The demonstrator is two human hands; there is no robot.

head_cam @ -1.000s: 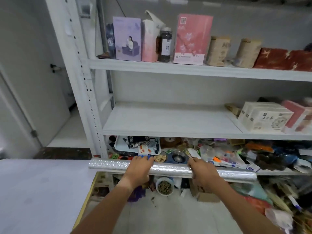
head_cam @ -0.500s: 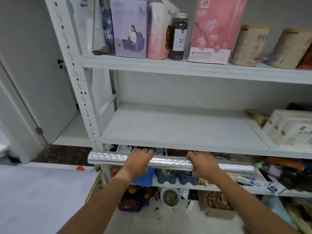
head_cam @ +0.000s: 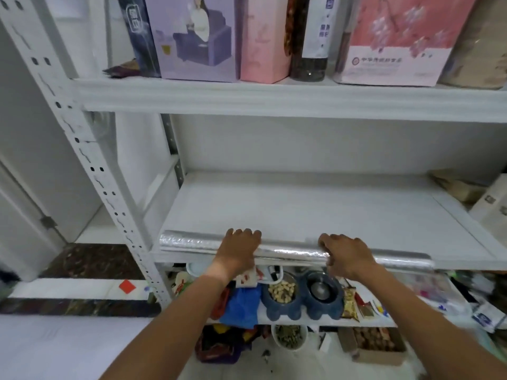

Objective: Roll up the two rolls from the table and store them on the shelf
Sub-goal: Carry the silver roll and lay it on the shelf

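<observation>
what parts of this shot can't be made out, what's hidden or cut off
Head view only:
- Silver foil roll: middle stretches covered by the left hand and right hand.
- Tall pink flowered box: top cut off by the frame edge.
- White carton at right: blurred, print unreadable.
- Second roll: outside the frame.

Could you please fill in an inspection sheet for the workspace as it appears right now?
Surface: white middle shelf, mostly bare, boxes at its right end.
Job's things: one silver roll lying along the shelf's front edge; second roll not seen.
Clutter: blue pet bowls, packets and a blue bag on the lower shelf; boxes and a dark bottle above.
Grippers: left hand and right hand both grip the roll.
Cables: nothing seen.
Surroundings: perforated white upright, white door at left.
</observation>
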